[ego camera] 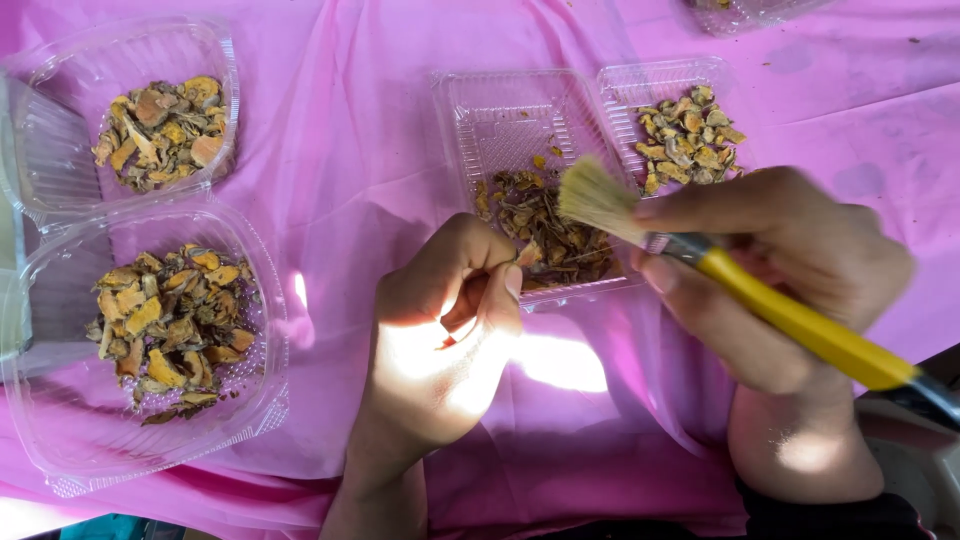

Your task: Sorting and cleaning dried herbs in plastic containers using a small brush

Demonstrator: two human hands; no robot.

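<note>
My left hand [450, 320] pinches a small dried orange-brown chip [528, 256] between thumb and fingertips, just over the near edge of a clear plastic tray [500, 120]. My right hand [780, 270] grips a paintbrush with a yellow handle [800, 325] and pale bristles [595, 198]. The bristles reach over the tray's pile of dark dried pieces [550, 235], close to the held chip. A smaller tray compartment [660, 80] to the right holds cleaner yellowish chips [690, 135].
Two open clear clamshell boxes stand at the left, one far [60, 70] and one near [260, 390], each with dried orange-brown slices. A pink cloth [340, 170] covers the table. Another clear container [750, 10] shows at the top edge.
</note>
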